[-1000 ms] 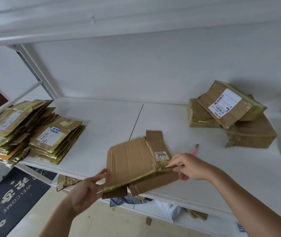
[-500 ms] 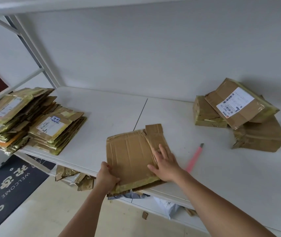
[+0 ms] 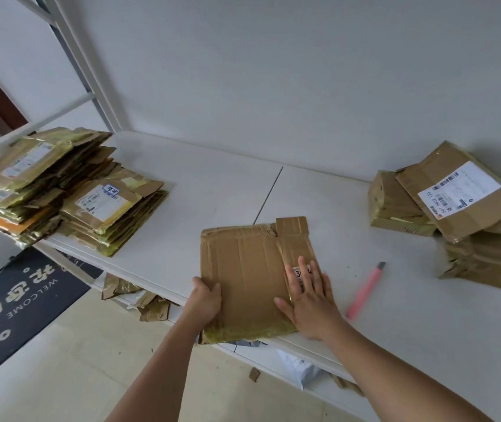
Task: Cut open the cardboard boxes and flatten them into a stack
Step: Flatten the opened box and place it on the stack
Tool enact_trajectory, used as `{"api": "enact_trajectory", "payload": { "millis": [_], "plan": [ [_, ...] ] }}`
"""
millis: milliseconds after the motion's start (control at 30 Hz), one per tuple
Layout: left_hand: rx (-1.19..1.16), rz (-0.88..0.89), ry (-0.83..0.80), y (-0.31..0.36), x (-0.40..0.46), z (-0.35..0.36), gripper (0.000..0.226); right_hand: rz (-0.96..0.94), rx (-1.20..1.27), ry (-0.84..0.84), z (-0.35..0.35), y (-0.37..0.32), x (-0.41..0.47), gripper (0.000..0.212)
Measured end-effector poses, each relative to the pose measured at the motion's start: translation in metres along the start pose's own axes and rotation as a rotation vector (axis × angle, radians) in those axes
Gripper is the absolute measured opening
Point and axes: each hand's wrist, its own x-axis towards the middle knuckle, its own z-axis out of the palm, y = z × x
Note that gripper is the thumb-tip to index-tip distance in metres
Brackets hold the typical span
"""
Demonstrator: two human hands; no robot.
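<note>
Brown cardboard box (image 3: 246, 275) lies pressed flat on the bench (image 3: 212, 190), right hand (image 3: 310, 296) spread open atop it, left hand (image 3: 205, 300) gripping its edge to steady it.

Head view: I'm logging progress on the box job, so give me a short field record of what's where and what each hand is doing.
flattened box: lies flat at the table's front edge
left hand: grips the box's left edge
right hand: open, presses flat on the box's right side
knife: pink, on the table right of the box, untouched
stack: flattened boxes, far left
uncut boxes: piled far right
</note>
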Motion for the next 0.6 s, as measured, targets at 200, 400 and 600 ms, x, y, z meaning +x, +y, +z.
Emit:
{"api": "enact_trajectory", "payload": {
  "millis": [200, 400, 600],
  "plan": [
    [-0.046, -0.051, -0.078, 0.006, -0.001, -0.012, 0.045, 0.0, 0.021, 0.002, -0.001, 0.002, 0.002, 0.105],
    [-0.308, -0.038, -0.075, 0.004, -0.016, -0.033, 0.023, -0.006, 0.148, -0.008, -0.015, 0.005, -0.003, 0.094],
    [-0.691, 0.025, 0.045, 0.004, -0.038, -0.073, 0.015, 0.029, 0.481, 0.251, -0.059, -0.031, 0.001, 0.08]
  ]
}}
